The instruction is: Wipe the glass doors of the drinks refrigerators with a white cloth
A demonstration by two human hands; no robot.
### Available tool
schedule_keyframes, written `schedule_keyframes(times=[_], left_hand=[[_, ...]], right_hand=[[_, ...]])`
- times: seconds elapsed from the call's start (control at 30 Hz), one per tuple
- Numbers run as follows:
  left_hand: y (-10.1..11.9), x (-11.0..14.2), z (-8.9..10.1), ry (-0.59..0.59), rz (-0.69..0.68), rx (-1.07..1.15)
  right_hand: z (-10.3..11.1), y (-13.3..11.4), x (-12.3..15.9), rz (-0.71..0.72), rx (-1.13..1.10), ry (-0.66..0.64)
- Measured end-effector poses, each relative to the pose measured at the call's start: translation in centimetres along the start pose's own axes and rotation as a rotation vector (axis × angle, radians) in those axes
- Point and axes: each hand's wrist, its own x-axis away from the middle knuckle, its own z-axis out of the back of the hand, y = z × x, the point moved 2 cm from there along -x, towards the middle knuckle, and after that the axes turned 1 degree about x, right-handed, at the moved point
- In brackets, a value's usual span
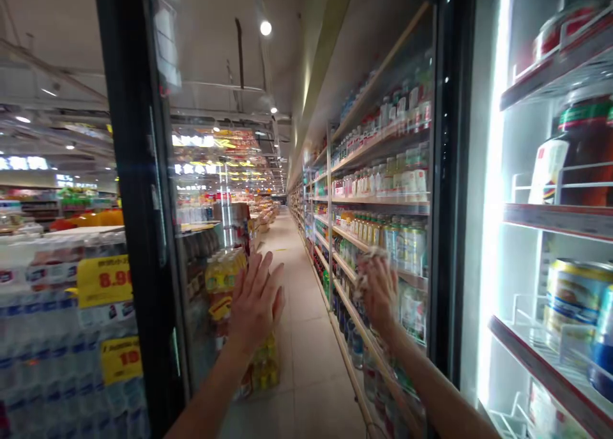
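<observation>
In front of me stands an open glass cooler door (pixel 297 337) in a dark frame, with the store aisle showing through its pane. My left hand (pixel 256 301) is raised at the pane's left half, fingers stretched out and nothing in it; whether the palm touches the glass I cannot tell. Toward the right side of the pane, my right hand (pixel 383 295) holds a crumpled light cloth (pixel 370 266) up to the glass. That hand is smeared by motion, and much of the cloth is covered by its fingers.
At right is the lit cooler interior, with a dark bottle (pixel 582 151) and a can (pixel 572 298) on wire-railed shelves. Packed drinks with yellow price signs (pixel 104 280) stand left of the door frame (pixel 131 190). Stocked shelves (pixel 378 199) show in the glass.
</observation>
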Motion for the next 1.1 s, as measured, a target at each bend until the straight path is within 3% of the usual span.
schedule_keyframes(times=[0.1,0.17,0.23,0.37,0.43,0.5,0.53,0.67,0.73,0.8,0.9,0.97,1.03,1.1], left_hand=[[0.1,0.0,0.0,0.009,-0.003,-0.008],[0.2,-0.1,0.0,0.012,0.001,-0.009],[0.2,-0.1,-0.1,0.009,0.013,-0.012],[0.1,-0.1,0.0,0.011,0.005,-0.017],[0.1,-0.1,0.0,0.007,-0.008,-0.018],[0.1,-0.1,0.0,0.005,-0.013,-0.017],[0.1,0.0,0.1,0.008,-0.011,-0.016],[0.3,-0.1,0.2,0.021,0.013,-0.009],[0.3,-0.1,0.2,0.021,0.009,-0.018],[0.4,-0.1,0.2,0.017,-0.001,-0.028],[0.4,-0.2,0.3,0.016,-0.016,-0.027],[0.3,-0.3,0.4,0.023,-0.014,-0.011],[0.3,-0.3,0.5,0.031,-0.011,0.005],[0.3,-0.2,0.5,0.034,-0.007,0.015]], right_hand=[[0.7,6.5,0.0,-0.436,0.038,0.197],[0.9,7.5,-0.7,-0.625,0.017,0.296],[0.7,4.8,-1.9,-0.55,-0.027,0.282],[-0.2,-4.7,-2.8,0.003,-0.109,0.041],[-0.3,-6.6,-2.2,0.191,-0.121,-0.026],[-0.1,-4.7,-1.7,0.193,-0.086,-0.001],[0.0,-2.7,-1.7,0.12,-0.059,0.037],[1.0,5.7,-4.3,-0.381,-0.025,0.312],[1.1,6.1,-6.3,-0.504,-0.042,0.386],[0.9,3.3,-7.9,-0.385,-0.064,0.316],[0.2,-3.1,-8.0,0.063,-0.106,0.1],[0.0,-5.0,-6.7,0.272,-0.106,0.008],[0.1,-3.4,-5.6,0.27,-0.071,0.028],[0.5,0.6,-5.5,0.072,-0.022,0.111]])
